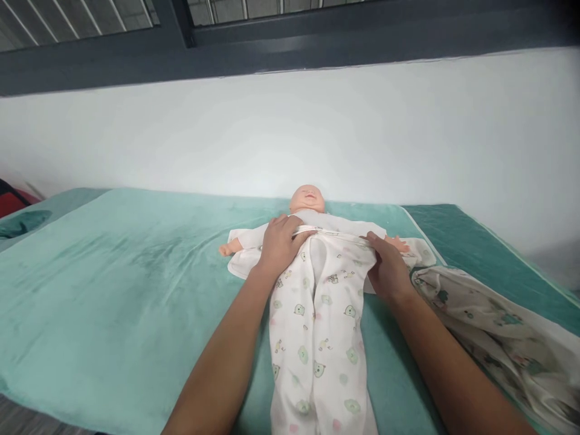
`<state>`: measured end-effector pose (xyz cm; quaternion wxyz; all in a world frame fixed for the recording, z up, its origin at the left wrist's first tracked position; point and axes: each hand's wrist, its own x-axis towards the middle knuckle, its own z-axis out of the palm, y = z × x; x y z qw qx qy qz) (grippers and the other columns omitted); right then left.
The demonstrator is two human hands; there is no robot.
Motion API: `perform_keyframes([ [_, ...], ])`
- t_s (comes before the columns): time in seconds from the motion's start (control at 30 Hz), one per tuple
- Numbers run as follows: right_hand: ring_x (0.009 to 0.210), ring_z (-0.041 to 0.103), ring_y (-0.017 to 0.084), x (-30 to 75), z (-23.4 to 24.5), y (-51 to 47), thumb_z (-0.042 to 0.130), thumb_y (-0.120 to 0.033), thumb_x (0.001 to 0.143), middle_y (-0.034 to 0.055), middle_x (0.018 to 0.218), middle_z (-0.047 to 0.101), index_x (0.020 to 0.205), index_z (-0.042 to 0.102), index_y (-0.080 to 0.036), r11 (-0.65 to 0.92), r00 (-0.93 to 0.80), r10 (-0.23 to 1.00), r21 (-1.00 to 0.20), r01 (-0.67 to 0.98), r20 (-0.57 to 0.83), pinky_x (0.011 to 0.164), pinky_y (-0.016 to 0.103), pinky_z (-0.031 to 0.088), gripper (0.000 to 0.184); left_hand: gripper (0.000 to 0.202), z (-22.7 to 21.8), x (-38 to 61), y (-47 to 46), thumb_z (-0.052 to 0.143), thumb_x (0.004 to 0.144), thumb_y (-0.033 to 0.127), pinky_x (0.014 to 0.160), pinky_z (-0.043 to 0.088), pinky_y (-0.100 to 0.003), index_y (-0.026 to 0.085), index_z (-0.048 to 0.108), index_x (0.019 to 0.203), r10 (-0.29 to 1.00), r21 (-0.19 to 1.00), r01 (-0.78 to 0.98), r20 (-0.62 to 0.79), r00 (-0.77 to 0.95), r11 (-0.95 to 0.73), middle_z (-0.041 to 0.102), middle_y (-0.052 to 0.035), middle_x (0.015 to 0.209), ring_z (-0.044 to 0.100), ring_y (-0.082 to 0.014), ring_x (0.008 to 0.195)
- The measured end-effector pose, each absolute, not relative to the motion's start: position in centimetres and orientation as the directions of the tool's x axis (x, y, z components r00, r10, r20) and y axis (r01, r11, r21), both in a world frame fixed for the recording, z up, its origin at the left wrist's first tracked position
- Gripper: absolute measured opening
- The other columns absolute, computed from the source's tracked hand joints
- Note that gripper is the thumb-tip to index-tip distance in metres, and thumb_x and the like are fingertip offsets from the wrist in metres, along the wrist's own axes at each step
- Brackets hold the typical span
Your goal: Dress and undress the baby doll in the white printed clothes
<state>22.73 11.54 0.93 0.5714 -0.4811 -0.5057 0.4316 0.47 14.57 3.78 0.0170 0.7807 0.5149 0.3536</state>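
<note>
A baby doll (308, 199) lies on its back on a teal blanket (113, 284), head toward the wall, arms spread. White printed baby trousers (317, 326) cover its legs and reach up to the chest. My left hand (278, 244) grips the left side of the waistband, fingers curled over the edge. My right hand (387, 269) holds the right side of the waistband, fingers closed on the cloth. A white top covers the doll's chest.
A crumpled printed cloth (493, 326) lies at the right on the blanket. The white wall (290, 133) stands right behind the doll's head, with a dark window frame above. A dark teal cloth (22, 222) sits at the far left.
</note>
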Motion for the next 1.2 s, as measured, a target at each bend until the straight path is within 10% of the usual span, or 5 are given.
perform_keyframes([
  [0.13,0.062,0.051,0.018,23.4,0.7,11.3,0.065,-0.057,0.078,-0.0006,0.058,0.054,0.057,0.053,-0.021,0.120,-0.116,0.989,-0.970,0.213,0.097,0.061,0.031,0.043,0.043,0.023,3.4,0.0,14.6,0.057,0.091,0.044,0.082,0.041,-0.033,0.021,0.060,0.089,0.838,0.435,0.801,0.526,0.145,-0.411,0.064,-0.0029,0.085,0.057,-0.0209,0.088],
  [0.3,0.082,0.059,0.022,24.4,1.6,10.6,0.072,-0.052,0.073,0.0019,0.083,0.067,0.087,0.068,-0.019,0.107,-0.490,0.872,-0.972,0.209,-0.009,0.067,0.029,0.046,0.036,0.020,3.4,0.0,14.2,0.060,0.088,0.042,0.077,0.043,-0.032,0.022,0.061,0.086,0.863,0.509,0.776,0.497,0.089,-0.373,0.064,-0.0015,0.083,0.058,-0.0200,0.087],
  [0.9,0.062,0.045,0.016,22.5,0.5,10.4,0.056,-0.048,0.080,-0.0039,0.056,0.048,0.059,0.048,-0.021,0.200,-0.089,0.979,-0.801,0.565,0.182,0.059,0.028,0.032,0.034,0.021,1.8,-0.8,2.3,0.058,0.086,0.043,0.075,0.045,-0.030,0.023,0.063,0.082,0.967,0.867,0.488,0.203,-0.156,-0.103,0.066,0.0018,0.080,0.058,-0.0175,0.078],
  [1.2,0.061,0.038,0.014,23.6,0.4,9.5,0.050,-0.057,0.085,-0.0046,0.061,0.041,0.067,0.041,-0.023,0.253,-0.273,0.952,-0.854,0.455,0.137,0.057,0.027,0.030,0.040,0.016,1.5,-2.1,2.6,0.062,0.084,0.034,0.085,0.044,-0.028,0.023,0.057,0.095,0.970,0.890,0.403,0.243,-0.020,-0.215,0.057,-0.0011,0.100,0.054,-0.0168,0.094],
])
